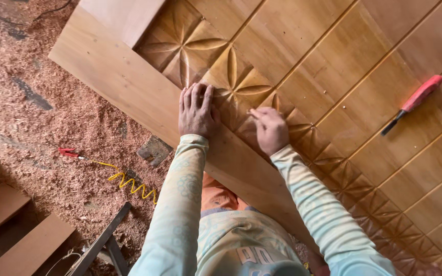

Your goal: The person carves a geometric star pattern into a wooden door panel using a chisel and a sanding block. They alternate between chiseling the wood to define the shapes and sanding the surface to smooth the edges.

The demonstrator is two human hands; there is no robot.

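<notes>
A large wooden door panel (333,66) lies flat, with carved leaf-shaped petals running in a strip along its edge. My left hand (196,111) rests flat on the carved strip (234,82), fingers together and pointing away from me. My right hand (269,130) is curled beside it, pinching a small thin object against the carving; what it is cannot be made out. Both arms wear pale patterned sleeves.
A red-handled tool (413,102) with a dark blade lies on the panel at the right. The floor at the left is covered in wood shavings (42,148). A coiled yellow hose with a red nozzle (113,176), wooden planks (11,225) and a metal stand (101,245) lie there.
</notes>
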